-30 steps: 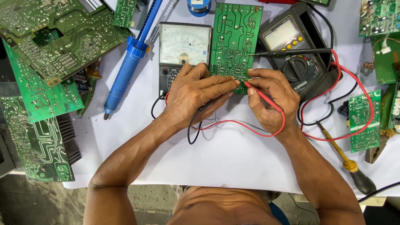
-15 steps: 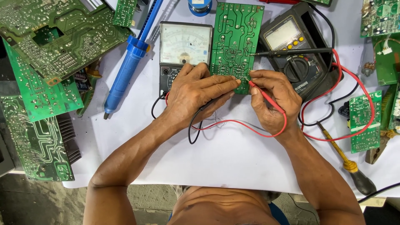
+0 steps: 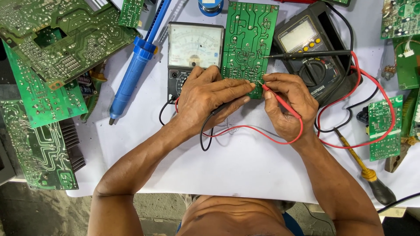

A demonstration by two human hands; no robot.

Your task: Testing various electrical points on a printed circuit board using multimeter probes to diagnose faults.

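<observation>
White table [image 3: 245,170], perhaps concrete floor [image 3: 39,209]

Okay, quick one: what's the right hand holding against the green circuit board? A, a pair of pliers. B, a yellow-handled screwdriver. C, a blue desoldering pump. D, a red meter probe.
D: the right hand pinches a red probe with its tip at the lower edge of the green circuit board, while the left hand rests on that edge.
</observation>
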